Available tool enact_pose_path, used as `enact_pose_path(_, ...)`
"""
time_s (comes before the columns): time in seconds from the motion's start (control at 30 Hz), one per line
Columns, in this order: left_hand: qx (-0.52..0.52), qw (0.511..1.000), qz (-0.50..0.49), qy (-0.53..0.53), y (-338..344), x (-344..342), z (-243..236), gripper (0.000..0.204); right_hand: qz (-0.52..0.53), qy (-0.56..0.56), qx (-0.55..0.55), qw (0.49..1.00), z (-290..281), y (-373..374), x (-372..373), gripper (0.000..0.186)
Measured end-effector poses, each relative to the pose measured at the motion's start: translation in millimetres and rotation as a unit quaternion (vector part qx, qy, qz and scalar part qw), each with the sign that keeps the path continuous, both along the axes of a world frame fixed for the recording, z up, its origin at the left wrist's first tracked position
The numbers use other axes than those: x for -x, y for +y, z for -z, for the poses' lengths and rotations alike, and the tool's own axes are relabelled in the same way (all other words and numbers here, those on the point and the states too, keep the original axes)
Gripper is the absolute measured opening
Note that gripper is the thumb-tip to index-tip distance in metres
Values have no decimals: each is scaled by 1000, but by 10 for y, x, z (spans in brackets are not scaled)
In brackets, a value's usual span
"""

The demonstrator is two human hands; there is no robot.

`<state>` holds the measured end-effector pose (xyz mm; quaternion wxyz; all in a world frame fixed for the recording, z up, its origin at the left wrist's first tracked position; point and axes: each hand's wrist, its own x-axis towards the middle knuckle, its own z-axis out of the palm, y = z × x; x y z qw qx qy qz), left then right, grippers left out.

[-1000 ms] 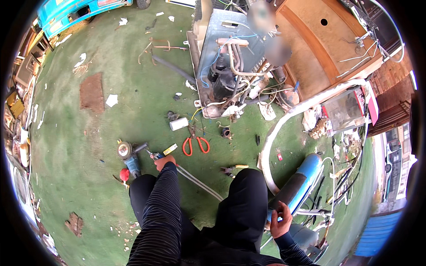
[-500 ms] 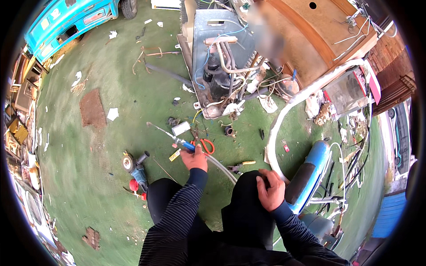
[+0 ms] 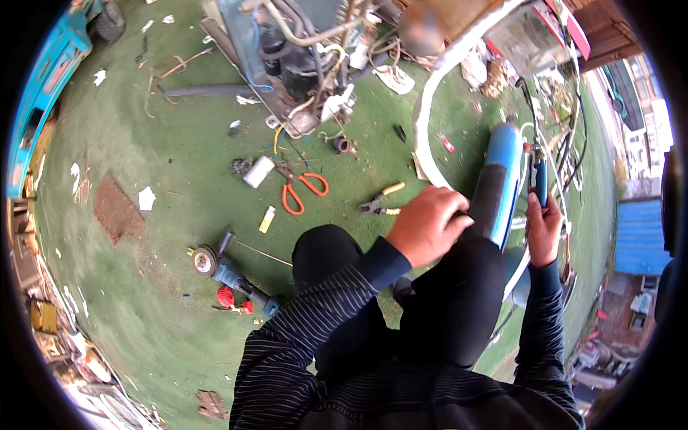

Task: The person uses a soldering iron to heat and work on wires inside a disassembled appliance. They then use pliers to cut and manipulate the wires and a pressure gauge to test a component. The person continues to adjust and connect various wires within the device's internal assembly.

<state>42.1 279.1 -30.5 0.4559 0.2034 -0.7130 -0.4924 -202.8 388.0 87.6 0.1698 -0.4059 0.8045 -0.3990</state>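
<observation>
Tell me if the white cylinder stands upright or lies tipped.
Tipped: the white cylinder lies on its side on the green floor, its long side facing up.

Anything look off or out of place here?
Yes, clutter: the grinder, scissors and pliers lie loose on the green floor, with white scraps scattered about. At left, a ragged brown patch interrupts the green; whether it's damage or something lying there, I can't tell.
</observation>
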Motion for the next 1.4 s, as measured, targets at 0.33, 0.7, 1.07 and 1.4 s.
enact_pose_path(0.33, -504, 860, -84, -17, -484, -540, 1912, 15, 257, 335, -263, 867, 1310, 1633, 2224, 33)
enact_pose_path(0.7, -106, 891, -65, -437, -363, -170, 2180, 39, 324, 267, -322, 848, 2028, 1485, 1867, 35)
enact_pose_path(1.07, 110, 805, -2, -583, -200, 489, 2070, 86, 466, 202, -135, 851, 2571, 3150, 222, 35)
enact_pose_path(1.4, 139, 785, -41, -603, -237, 451, 2277, 50, 458, -125, -422, 772, 2490, 4501, -680, 46)
